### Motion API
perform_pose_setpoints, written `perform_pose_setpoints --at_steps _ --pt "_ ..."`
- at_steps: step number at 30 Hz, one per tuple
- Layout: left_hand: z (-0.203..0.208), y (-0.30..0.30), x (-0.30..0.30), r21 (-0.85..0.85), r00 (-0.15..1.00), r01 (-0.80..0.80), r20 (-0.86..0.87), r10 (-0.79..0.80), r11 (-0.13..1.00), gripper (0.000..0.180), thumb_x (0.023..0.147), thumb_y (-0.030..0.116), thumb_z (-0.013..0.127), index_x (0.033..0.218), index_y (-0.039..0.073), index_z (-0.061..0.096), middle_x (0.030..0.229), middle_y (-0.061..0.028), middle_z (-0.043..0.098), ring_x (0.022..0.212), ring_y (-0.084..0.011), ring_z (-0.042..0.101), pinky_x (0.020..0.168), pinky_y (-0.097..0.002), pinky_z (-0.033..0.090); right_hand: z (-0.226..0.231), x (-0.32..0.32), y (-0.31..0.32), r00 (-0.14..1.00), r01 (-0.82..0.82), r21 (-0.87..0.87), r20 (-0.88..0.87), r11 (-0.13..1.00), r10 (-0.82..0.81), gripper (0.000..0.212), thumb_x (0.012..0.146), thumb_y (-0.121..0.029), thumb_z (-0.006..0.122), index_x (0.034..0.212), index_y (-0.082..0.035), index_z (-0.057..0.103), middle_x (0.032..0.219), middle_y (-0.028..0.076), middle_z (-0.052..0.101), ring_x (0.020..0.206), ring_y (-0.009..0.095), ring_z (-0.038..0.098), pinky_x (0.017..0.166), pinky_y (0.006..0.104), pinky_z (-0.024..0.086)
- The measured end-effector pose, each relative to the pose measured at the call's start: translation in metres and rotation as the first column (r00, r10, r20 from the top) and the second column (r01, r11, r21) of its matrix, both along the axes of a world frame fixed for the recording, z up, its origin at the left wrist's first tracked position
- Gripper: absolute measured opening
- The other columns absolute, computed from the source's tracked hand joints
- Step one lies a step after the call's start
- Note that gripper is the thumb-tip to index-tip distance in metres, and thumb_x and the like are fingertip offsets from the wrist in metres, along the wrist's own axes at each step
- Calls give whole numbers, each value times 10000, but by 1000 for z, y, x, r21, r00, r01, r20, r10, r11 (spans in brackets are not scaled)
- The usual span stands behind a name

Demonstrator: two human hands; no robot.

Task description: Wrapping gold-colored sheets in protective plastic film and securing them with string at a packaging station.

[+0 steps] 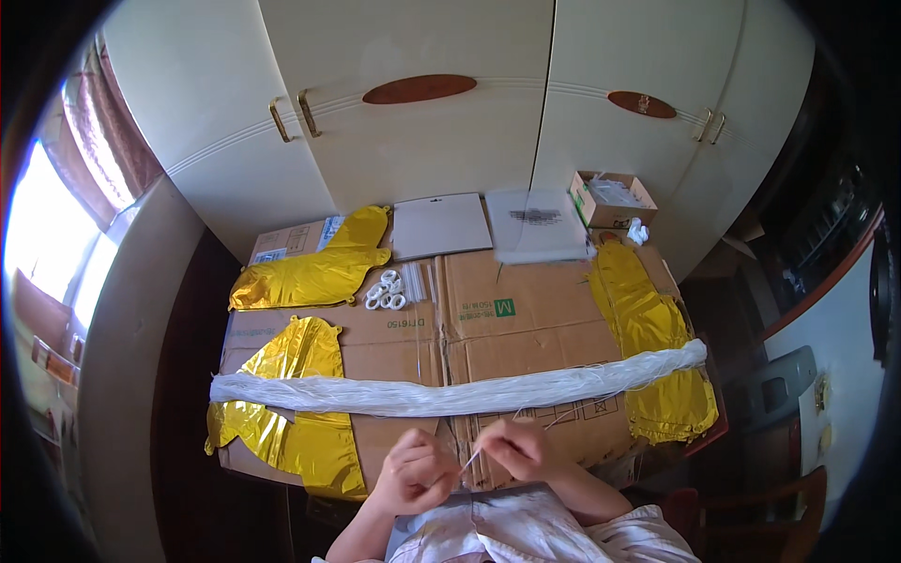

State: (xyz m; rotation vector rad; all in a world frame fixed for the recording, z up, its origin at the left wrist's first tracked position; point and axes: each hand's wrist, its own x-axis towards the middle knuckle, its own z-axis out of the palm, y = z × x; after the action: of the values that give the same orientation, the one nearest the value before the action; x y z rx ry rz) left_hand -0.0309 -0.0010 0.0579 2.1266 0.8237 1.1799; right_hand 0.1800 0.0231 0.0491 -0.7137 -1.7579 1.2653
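Observation:
My left hand [418,472] and my right hand [514,450] are close together at the table's near edge, both closed in a pinch. A short length of thin white string [472,459] runs between their fingertips. Just beyond them, a long bundle of white string [460,393] stretches across the cardboard, and a loose strand trails from it near my right hand. The bundle's left part crosses a gold foil balloon [324,455], lying flat. Its right end rests on more flat gold foil [648,314].
At the back left lies another gold foil balloon [314,277], beside several small white rolls [385,293] and clear thin tubes [414,281]. A pale flat board [441,227], a clear plastic bag [535,236] and an open carton [591,211] line the cabinet [413,141]. Flattened cardboard [497,338] covers the table.

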Motion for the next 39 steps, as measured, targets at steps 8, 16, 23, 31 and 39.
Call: perform_pose_setpoints --at_steps 8,16,23,31,39 --pt "-11 4 -1 220 911 -327 -185 368 919 82 714 68 650 793 54 671 821 -19 665 709 -203 527 735 -318 390 -7 -15 -15 991 -123 171 72 977 112 66 831 -116 609 859 -56 607 682 99 611 573 244 610 518 329 466" --pt "-10 -1 0 -198 944 -65 306 125 978 73 725 74 635 790 47 657 739 -39 652 739 -170 504 730 -319 367 -11 -25 -11 975 29 397 191 918 -113 94 797 -128 623 846 -57 586 605 85 542 557 278 582 497 378 455" --pt "-19 -2 -11 -269 790 409 583 -191 872 83 697 98 615 710 17 626 733 -59 651 652 -183 493 696 -354 369 4 -7 3 966 -77 433 254 898 -39 98 784 -137 635 823 -63 585 636 89 564 584 262 591 514 366 464" --pt "-13 0 -23 15 969 -208 -134 208 978 102 724 134 613 764 64 675 761 -31 651 707 -205 498 745 -309 377 -1 -15 -7 986 -115 384 156 916 59 77 790 -121 637 810 -55 602 661 89 594 569 258 593 515 349 469" --pt "-16 -11 0 -286 848 -122 468 250 950 85 735 93 623 745 11 644 706 -49 626 677 -211 505 675 -346 379 -5 -30 -14 972 -134 316 228 939 62 74 808 -122 618 830 -54 598 649 102 586 599 275 607 527 349 478"
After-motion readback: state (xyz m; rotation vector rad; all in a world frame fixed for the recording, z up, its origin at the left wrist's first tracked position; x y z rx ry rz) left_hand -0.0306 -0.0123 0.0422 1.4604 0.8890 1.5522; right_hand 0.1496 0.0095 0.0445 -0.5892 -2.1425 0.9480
